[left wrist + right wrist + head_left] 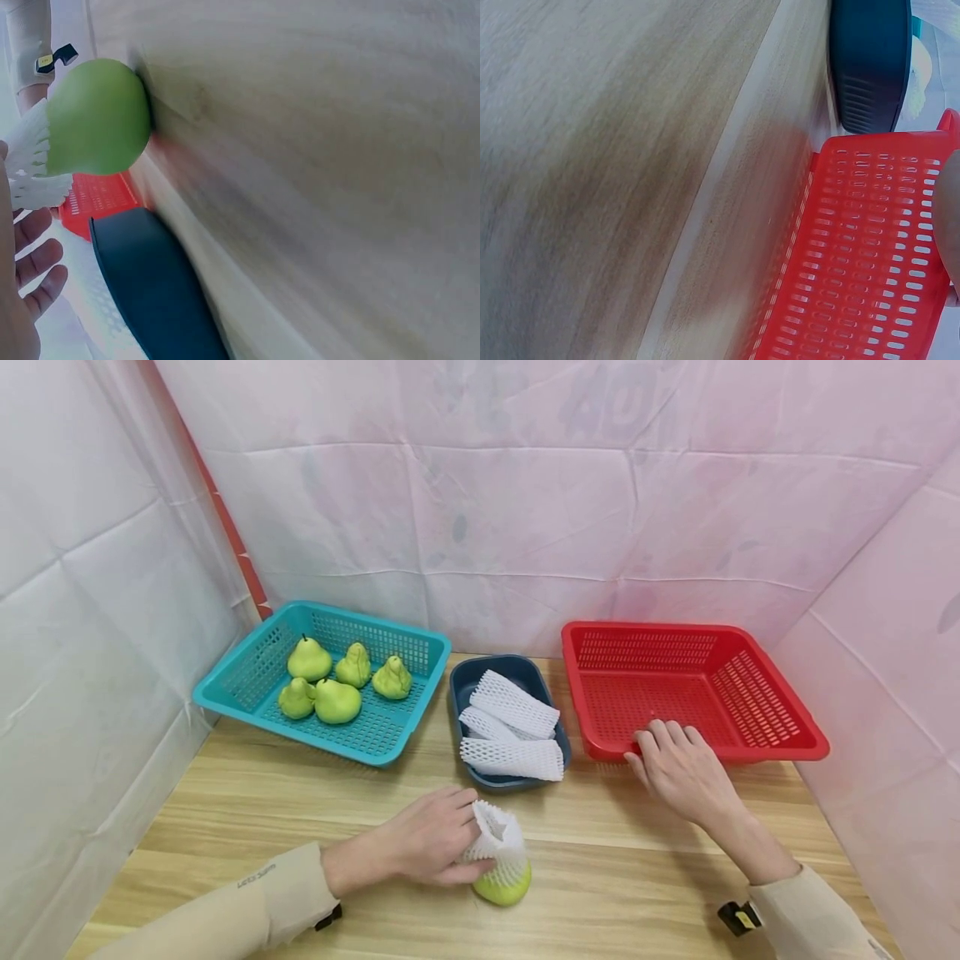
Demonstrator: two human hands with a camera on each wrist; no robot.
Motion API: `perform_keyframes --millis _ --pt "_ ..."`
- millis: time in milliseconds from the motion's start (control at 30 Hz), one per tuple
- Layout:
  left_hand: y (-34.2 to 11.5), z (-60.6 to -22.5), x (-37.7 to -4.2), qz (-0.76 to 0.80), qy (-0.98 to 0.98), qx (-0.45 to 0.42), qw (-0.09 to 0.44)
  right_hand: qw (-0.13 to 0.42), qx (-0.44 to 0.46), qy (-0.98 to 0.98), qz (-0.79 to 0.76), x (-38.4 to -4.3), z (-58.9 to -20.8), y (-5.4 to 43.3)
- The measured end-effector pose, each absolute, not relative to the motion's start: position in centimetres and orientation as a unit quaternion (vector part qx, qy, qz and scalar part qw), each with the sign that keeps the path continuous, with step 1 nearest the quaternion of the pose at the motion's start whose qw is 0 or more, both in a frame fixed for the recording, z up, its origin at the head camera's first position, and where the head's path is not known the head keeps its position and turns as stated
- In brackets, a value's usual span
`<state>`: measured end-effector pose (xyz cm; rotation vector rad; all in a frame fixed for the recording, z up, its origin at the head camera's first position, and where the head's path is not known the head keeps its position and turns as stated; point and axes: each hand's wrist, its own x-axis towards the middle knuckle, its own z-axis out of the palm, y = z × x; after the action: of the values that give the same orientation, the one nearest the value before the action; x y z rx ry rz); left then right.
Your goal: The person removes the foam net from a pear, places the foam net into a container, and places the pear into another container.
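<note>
A green pear [504,893] stands on the table with a white foam net sleeve [510,843] over its upper part. My left hand [435,837] holds the sleeved pear from the left, thumb in front and index finger near the sleeve's open top. In the left wrist view, the pear's bare round end [101,116] shows beyond the sleeve, and the other fingers [39,262] are spread loosely. Over at the red basket [765,750], my right hand [686,772] grips the near rim, fingers over the edge and thumb on the outside.
At the back left, a turquoise basket [390,747] contains several green pears [337,702]. Between the baskets stands a dark blue bin [498,783] with white foam net sleeves [513,758] in it. Cloth walls [525,527] enclose the wooden table [600,893] behind and at both sides.
</note>
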<state>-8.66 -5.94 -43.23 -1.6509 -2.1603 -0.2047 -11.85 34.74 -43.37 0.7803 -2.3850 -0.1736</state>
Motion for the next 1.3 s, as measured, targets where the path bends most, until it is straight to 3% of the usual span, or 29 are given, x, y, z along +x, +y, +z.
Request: perform_keyframes --millis 867,1300 --pt "-5.9 -37.0 -12.1 0.037 -0.771 -0.586 0.246 0.306 0.296 -0.903 -0.061 -11.8 -43.4 34.8" --pt "-5.5 -36.7 -11.3 -0.002 -0.747 -0.62 0.242 0.32 0.304 -0.896 -0.054 -11.8 -43.2 34.7"
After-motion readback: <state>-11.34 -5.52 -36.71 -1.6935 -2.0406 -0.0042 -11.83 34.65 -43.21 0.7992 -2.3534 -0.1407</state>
